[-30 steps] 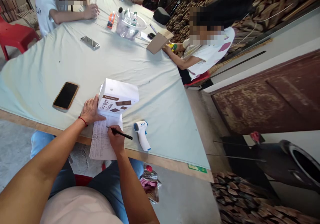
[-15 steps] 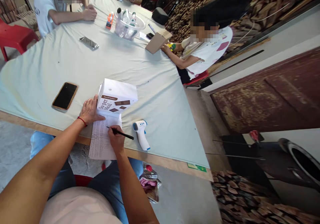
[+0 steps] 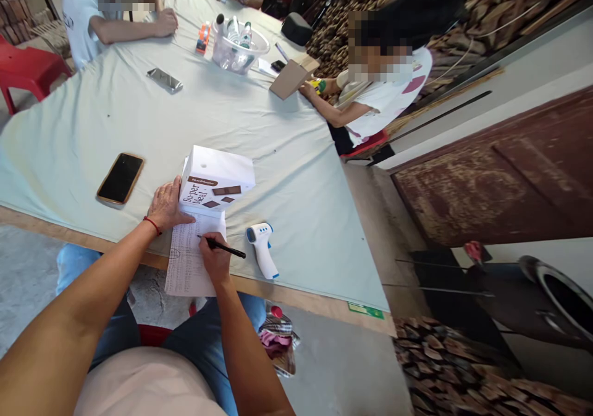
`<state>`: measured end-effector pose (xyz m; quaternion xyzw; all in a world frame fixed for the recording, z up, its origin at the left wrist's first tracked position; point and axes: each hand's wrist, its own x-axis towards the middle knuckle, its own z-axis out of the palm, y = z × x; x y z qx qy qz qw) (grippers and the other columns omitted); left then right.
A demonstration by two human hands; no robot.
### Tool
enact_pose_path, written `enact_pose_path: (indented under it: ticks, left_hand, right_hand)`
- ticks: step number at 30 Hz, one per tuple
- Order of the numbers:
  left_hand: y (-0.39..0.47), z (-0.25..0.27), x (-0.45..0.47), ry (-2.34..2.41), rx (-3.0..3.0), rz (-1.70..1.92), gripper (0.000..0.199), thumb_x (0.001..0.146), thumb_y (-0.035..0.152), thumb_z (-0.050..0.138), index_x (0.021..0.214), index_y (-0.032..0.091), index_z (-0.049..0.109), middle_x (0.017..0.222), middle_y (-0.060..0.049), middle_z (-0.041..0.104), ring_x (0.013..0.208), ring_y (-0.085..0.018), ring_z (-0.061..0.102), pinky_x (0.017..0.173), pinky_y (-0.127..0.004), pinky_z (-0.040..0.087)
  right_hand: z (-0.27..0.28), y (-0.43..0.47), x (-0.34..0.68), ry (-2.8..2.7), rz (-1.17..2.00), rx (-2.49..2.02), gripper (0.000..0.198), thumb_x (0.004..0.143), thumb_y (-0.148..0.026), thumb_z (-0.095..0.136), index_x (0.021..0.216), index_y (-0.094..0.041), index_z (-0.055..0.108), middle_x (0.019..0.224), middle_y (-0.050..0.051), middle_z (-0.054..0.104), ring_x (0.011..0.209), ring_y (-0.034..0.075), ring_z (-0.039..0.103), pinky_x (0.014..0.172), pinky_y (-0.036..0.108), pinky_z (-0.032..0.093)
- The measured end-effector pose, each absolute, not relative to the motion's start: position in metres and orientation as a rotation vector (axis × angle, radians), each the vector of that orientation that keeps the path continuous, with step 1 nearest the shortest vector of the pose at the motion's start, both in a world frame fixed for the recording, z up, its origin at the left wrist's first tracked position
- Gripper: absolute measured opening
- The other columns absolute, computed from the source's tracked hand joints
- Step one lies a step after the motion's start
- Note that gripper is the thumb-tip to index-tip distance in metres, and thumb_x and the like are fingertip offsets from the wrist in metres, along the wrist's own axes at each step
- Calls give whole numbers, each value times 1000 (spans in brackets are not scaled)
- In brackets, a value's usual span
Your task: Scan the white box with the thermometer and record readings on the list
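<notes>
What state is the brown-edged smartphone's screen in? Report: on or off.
Apparently off: the smartphone lies face up left of the left hand, its screen black with nothing lit.

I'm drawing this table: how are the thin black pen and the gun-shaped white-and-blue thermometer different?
The thin black pen is straight; the gun-shaped white-and-blue thermometer is thicker and bent. The pen is in the right hand, while the thermometer lies on the pale tablecloth. Both are near the table's edge.
</notes>
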<state>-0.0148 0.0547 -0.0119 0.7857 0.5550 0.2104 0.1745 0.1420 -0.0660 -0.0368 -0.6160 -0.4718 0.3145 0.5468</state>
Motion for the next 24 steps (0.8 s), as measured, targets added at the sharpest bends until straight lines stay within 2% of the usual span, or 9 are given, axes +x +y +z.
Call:
enact_pose_path:
  ticks: [24]
  left_hand:
    - [55,-9,-14,1571,2211,608,133,52,48,88,155,13,12,149,-24,42,140,-40,38,119,-54,24]
  right_hand:
    - [-36,-66,141,-1063,717,-1497,15,72,-35,57,73,-21,60,61,-3,58,59,14,52,61,28,46]
